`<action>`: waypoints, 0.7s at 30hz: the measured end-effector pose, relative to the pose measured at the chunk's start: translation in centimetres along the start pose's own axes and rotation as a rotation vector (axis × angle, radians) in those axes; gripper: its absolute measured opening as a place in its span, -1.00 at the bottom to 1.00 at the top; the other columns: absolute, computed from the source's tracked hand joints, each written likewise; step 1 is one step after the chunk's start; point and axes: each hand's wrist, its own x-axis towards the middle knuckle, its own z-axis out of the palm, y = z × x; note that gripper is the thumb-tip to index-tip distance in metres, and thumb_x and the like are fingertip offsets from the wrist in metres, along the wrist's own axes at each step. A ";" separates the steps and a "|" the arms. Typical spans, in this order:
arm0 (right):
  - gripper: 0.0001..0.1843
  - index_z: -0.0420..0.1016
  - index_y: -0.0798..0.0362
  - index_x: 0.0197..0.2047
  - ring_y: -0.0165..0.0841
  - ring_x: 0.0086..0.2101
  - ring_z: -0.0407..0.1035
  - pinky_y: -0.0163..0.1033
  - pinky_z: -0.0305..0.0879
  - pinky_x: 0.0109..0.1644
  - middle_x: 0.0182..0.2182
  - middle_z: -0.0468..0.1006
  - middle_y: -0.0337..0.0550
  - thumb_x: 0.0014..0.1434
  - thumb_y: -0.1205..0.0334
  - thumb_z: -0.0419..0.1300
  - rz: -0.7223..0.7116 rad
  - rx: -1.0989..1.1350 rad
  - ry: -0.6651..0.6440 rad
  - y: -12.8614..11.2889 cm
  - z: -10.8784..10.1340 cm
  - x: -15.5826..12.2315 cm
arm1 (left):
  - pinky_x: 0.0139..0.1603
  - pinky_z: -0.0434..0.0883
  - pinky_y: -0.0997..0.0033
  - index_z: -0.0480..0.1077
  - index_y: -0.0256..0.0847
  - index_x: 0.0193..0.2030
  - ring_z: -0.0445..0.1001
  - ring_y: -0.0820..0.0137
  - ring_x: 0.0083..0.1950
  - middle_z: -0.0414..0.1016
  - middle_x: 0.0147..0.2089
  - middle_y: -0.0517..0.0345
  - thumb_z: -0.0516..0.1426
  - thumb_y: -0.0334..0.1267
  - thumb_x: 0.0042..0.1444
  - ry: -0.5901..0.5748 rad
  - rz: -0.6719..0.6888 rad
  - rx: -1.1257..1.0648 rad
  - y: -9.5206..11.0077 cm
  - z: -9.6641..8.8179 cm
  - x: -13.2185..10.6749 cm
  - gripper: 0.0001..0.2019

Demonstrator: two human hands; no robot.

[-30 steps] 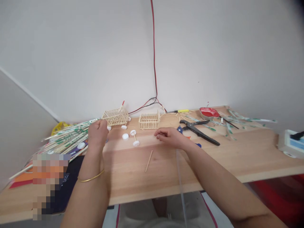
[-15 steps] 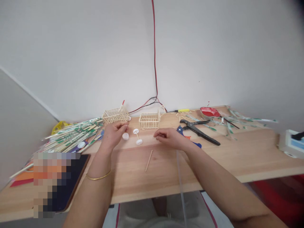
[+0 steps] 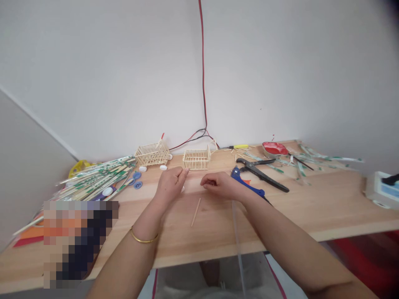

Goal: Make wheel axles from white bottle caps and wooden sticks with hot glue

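Observation:
My left hand [image 3: 171,184] is closed, thumb against the fingers, over the spot beside a white cap [image 3: 183,189] whose edge just shows. Whatever the fingers may pinch is hidden. Opposite it, my right hand [image 3: 216,184] hovers low over the table with curled fingers; their grip is also hidden. A short wooden stick [image 3: 195,212] lies in front of both hands. Behind them stands a small cart body made of sticks [image 3: 196,159]. To its left is a similar stick cart [image 3: 152,155] with white cap wheels.
Right of my hands lie a blue glue gun [image 3: 247,182], black cutters [image 3: 264,174] and a red-stained dish [image 3: 274,148]. A pile of wrapped sticks [image 3: 96,178] and blue caps [image 3: 137,185] lie left. A yellow-handled tool [image 3: 240,146] rests near the wall.
My left hand has moved right, uncovering the left cart's wheels and the blue caps and now covering the stick axle with white caps. My right hand has barely moved.

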 end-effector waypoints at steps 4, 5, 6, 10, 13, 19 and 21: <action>-0.81 0.51 0.07 -0.33 -0.44 -0.48 0.30 -0.36 0.15 -0.40 -0.51 0.47 -0.25 0.07 0.26 0.07 -0.003 -0.008 -0.001 -0.2 0.0 0.0 | -0.47 -0.01 0.41 0.03 -0.20 -0.68 0.10 0.48 -0.57 0.04 -0.67 0.27 -0.12 -0.04 0.23 -0.017 -0.008 0.076 -0.4 0.2 -0.1 -0.52; -0.81 0.51 0.07 -0.33 -0.44 -0.48 0.30 -0.36 0.15 -0.40 -0.51 0.47 -0.25 0.08 0.26 0.07 -0.002 -0.009 0.002 -0.2 0.0 0.0 | -0.46 0.00 0.41 0.05 -0.19 -0.67 0.12 0.47 -0.56 0.07 -0.67 0.27 -0.12 -0.05 0.23 -0.016 -0.004 0.092 -0.4 0.3 -0.1 -0.53; -0.81 0.51 0.07 -0.33 -0.44 -0.48 0.30 -0.35 0.15 -0.40 -0.51 0.47 -0.25 0.08 0.25 0.07 -0.002 -0.010 0.004 -0.1 0.0 0.0 | -0.46 0.02 0.42 0.08 -0.19 -0.65 0.14 0.46 -0.55 0.10 -0.65 0.26 -0.12 -0.07 0.24 -0.016 0.000 0.106 -0.4 0.4 -0.1 -0.55; -0.81 0.51 0.06 -0.33 -0.43 -0.47 0.31 -0.35 0.16 -0.39 -0.50 0.48 -0.24 0.08 0.25 0.07 -0.007 -0.008 0.004 0.0 0.0 -0.1 | -0.38 0.14 0.42 0.24 -0.21 -0.46 0.27 0.40 -0.43 0.32 -0.49 0.15 -0.14 -0.18 0.26 -0.024 0.024 0.101 -0.1 0.8 -0.2 -0.69; -0.81 0.50 0.06 -0.33 -0.43 -0.47 0.30 -0.35 0.16 -0.39 -0.50 0.47 -0.24 0.08 0.25 0.07 -0.008 -0.012 0.010 0.1 0.1 -0.1 | -0.26 0.22 0.42 0.34 -0.23 -0.25 0.37 0.37 -0.26 0.44 -0.27 0.05 -0.12 -0.26 0.25 -0.068 0.119 0.010 0.1 1.0 -0.4 -0.76; -0.82 0.49 0.06 -0.33 -0.44 -0.48 0.29 -0.35 0.15 -0.39 -0.51 0.47 -0.25 0.08 0.27 0.06 -0.018 -0.029 0.009 0.1 0.0 -0.1 | -0.39 0.18 0.41 0.35 -0.24 -0.54 0.32 0.39 -0.44 0.40 -0.52 0.10 -0.04 -0.08 0.22 -0.100 0.066 0.113 0.2 1.2 -0.6 -0.61; -0.82 0.49 0.06 -0.33 -0.44 -0.48 0.29 -0.35 0.15 -0.40 -0.51 0.47 -0.25 0.08 0.26 0.06 -0.018 -0.027 0.006 0.1 0.0 -0.1 | -0.32 0.23 0.40 0.41 -0.25 -0.44 0.37 0.37 -0.37 0.45 -0.43 0.06 -0.05 -0.16 0.23 -0.036 0.091 0.088 -0.1 1.2 -0.5 -0.66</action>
